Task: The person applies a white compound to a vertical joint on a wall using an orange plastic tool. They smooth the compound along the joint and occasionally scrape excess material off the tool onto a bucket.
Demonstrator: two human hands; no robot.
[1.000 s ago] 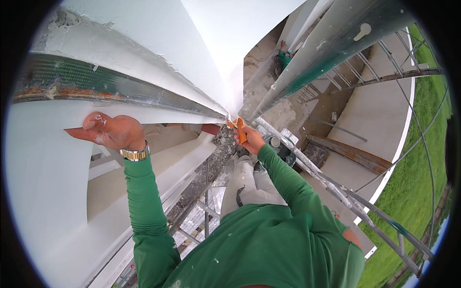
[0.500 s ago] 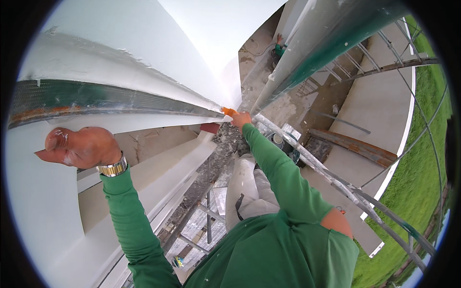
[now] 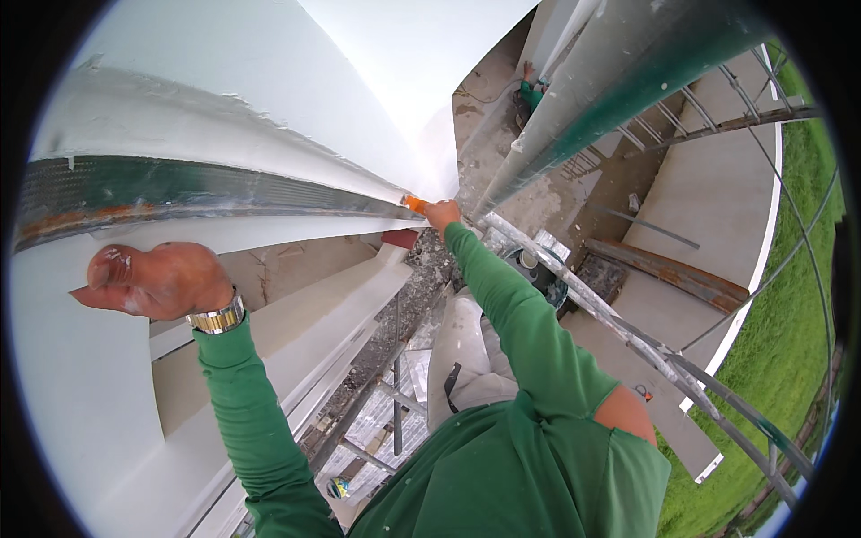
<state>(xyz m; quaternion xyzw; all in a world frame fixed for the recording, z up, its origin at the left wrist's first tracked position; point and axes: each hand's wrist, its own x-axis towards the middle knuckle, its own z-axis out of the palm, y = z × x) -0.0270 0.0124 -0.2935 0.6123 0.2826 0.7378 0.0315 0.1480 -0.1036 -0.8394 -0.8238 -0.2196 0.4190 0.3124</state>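
Note:
My right hand [image 3: 441, 215] reaches far forward, its fingers closed around a small orange tool [image 3: 414, 204]. The tool meets the white wall edge [image 3: 363, 179] just above a long metal strip; its working end is too small to make out. My left hand [image 3: 157, 281], with white smears and a watch [image 3: 218, 316] at the wrist, is raised beside the pale wall [image 3: 76, 377]. Its fingers are curled together, and whatever they may hold is hidden. The dark green and rusty metal strip [image 3: 206, 193] runs from the left toward my right hand.
A thick grey-green pole [image 3: 601, 99] slants at upper right. Paint-splashed scaffold bars [image 3: 574, 287] cross at my right. Far below are a bucket [image 3: 529, 264], a rusty beam [image 3: 668, 272] and grass [image 3: 771, 332]. A person in green [image 3: 531, 92] is at the top.
My right hand and the orange tool have shifted slightly left and up along the wall edge. My left hand stays in nearly the same place; the whole view has tilted a little.

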